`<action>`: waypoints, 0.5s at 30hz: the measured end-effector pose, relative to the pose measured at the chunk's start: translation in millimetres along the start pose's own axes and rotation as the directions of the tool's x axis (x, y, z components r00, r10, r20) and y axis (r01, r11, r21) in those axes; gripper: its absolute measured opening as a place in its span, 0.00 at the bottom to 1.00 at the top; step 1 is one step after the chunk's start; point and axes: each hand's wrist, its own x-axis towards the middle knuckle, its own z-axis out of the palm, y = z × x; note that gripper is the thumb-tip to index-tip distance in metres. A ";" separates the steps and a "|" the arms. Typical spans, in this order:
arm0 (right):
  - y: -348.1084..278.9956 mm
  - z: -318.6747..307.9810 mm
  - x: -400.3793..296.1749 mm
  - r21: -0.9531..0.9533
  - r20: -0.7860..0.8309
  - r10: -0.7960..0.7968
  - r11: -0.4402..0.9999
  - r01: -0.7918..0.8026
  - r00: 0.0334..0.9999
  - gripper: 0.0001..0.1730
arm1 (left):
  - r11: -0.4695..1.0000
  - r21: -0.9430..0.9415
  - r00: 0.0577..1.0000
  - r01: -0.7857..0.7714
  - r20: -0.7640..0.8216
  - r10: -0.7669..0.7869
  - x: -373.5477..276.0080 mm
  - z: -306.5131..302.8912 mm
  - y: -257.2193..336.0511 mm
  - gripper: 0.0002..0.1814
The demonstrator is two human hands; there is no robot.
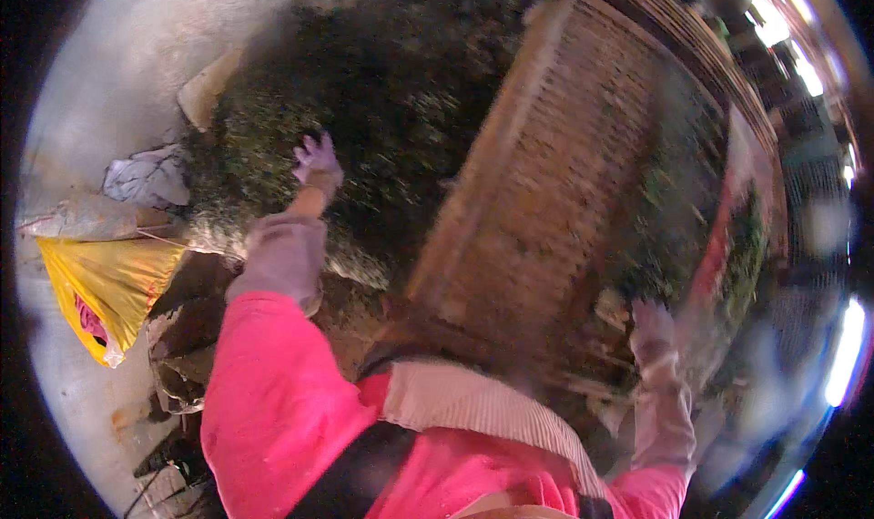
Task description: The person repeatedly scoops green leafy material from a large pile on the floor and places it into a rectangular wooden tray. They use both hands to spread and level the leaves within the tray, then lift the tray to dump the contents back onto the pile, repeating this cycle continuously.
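Observation:
My left hand, in a pale purple glove, is over the near left part of a large heap of dark green leafy plants. Its fingers are spread and nothing shows in them. A brown wood-framed slatted rack slants away from my waist between my two arms. To its right, my gloved right hand is at the near end of more leafy plants. Blur hides whether its fingers hold any stems.
A yellow plastic bag with something pink inside hangs at left, by a crumpled pale bag. Whitish wall or sheeting runs along the left. A reddish strip borders the plants at right. Bright lights show at the right rim.

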 end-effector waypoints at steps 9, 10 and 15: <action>-174.6 -139.6 78.8 0.205 -0.288 -0.413 0.855 0.477 0.864 0.28 | 0.662 -0.397 0.742 -0.635 -0.553 0.379 36.8 -60.1 -55.9 0.23; -184.8 -146.6 83.7 0.243 -0.308 -0.407 0.840 0.485 0.860 0.18 | 0.580 -0.472 0.729 -0.663 -0.584 0.358 32.2 -84.9 -63.6 0.23; -218.8 -167.3 108.4 0.236 -0.194 -0.522 0.797 0.556 0.831 0.22 | 0.988 -0.088 0.988 -0.129 0.074 0.136 52.5 -117.9 -57.9 0.36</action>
